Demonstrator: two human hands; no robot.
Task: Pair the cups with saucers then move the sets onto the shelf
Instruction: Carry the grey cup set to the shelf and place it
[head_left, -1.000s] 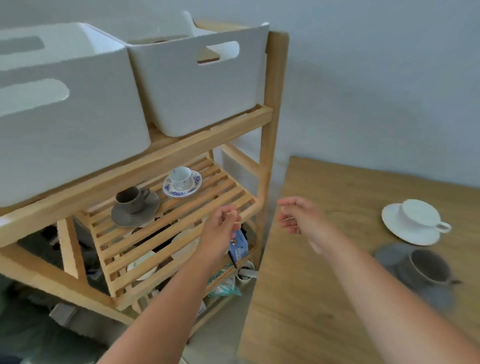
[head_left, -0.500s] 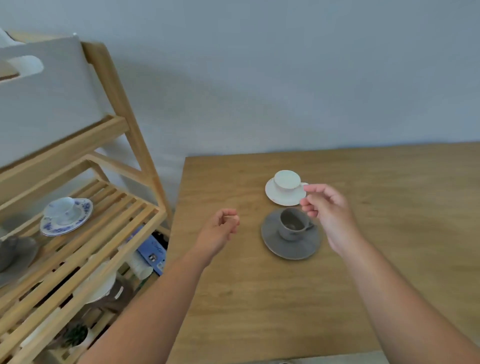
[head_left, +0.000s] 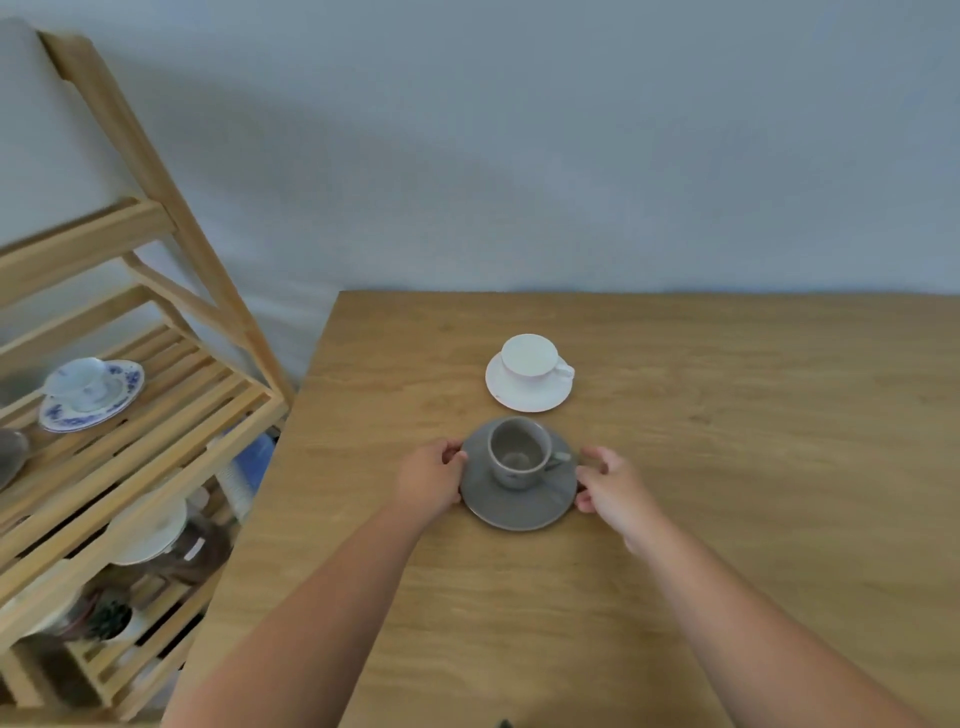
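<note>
A grey cup (head_left: 517, 453) stands on a grey saucer (head_left: 514, 504) on the wooden table (head_left: 727, 467). My left hand (head_left: 428, 480) touches the saucer's left rim and my right hand (head_left: 608, 486) its right rim, fingers curled around the edge. The saucer still rests on the table. Behind it a white cup (head_left: 530, 356) sits on a white saucer (head_left: 524, 397). On the wooden shelf (head_left: 171, 410) at the left stand a blue-patterned cup and saucer (head_left: 91, 392) and, at the frame's edge, part of a grey saucer (head_left: 10, 457).
The shelf's lower levels hold a white dish (head_left: 150, 530), a small plant pot (head_left: 106, 621) and a blue box (head_left: 254, 462). A grey wall rises behind the table. The shelf's slanted post (head_left: 171, 208) stands close to the table's left edge.
My view swung from the shelf to the table. Both hands came down from the air to the two sides of the grey saucer.
</note>
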